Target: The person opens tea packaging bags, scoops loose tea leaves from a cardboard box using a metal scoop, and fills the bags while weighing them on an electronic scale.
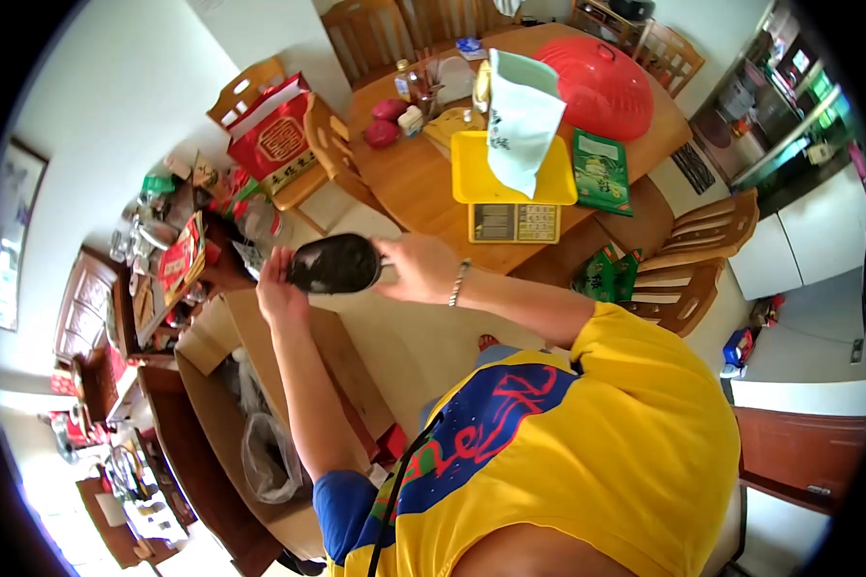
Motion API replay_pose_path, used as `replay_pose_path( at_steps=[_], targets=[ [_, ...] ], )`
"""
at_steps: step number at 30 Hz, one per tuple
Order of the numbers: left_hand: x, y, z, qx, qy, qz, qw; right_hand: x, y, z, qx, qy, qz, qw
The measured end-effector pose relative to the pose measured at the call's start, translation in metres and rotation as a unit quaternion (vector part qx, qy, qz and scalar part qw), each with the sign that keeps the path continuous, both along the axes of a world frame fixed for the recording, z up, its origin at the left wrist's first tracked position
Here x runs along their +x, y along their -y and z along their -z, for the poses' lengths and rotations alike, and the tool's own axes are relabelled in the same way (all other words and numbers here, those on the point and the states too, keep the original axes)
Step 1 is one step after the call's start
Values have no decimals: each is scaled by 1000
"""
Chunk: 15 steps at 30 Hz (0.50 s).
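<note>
Between my two hands is a dark, oval, scoop-like container (335, 263), held in the air left of the table. Its inside looks almost black, and I cannot make out the contents. My left hand (284, 291) grips its left end. At its right end, my right hand (419, 269) is closed on the rim or a short handle. A pale green bag (522, 125) with dark writing stands upright in the yellow tray (467, 173) of a weighing scale (515, 223) on the table's near edge.
The wooden table (394, 178) also bears a red mesh food cover (606, 87), a green packet (600, 171) and purple-red fruits or tubers (385, 123). More green packets (608, 274) lie on a chair. A large cardboard box (245, 356) with plastic bags (267, 457) stands lower left.
</note>
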State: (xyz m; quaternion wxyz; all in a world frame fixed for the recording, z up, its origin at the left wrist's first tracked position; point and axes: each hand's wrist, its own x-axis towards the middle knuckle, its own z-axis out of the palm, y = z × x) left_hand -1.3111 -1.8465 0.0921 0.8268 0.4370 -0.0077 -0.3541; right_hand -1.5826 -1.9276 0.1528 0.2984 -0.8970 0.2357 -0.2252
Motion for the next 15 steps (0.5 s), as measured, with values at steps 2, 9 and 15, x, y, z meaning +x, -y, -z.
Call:
replay_pose_path(
  at_steps=[2, 9, 15],
  targets=[
    [-31, 59, -25, -41, 2, 76, 996, -40, 27, -20, -18, 25, 60, 998],
    [-186, 223, -144, -110, 57, 247, 961, -171, 118, -99, -103, 36, 201, 974],
    [-265, 294, -181, -77, 108, 342, 930, -236, 184, -128, -115, 45, 249, 961]
  ],
)
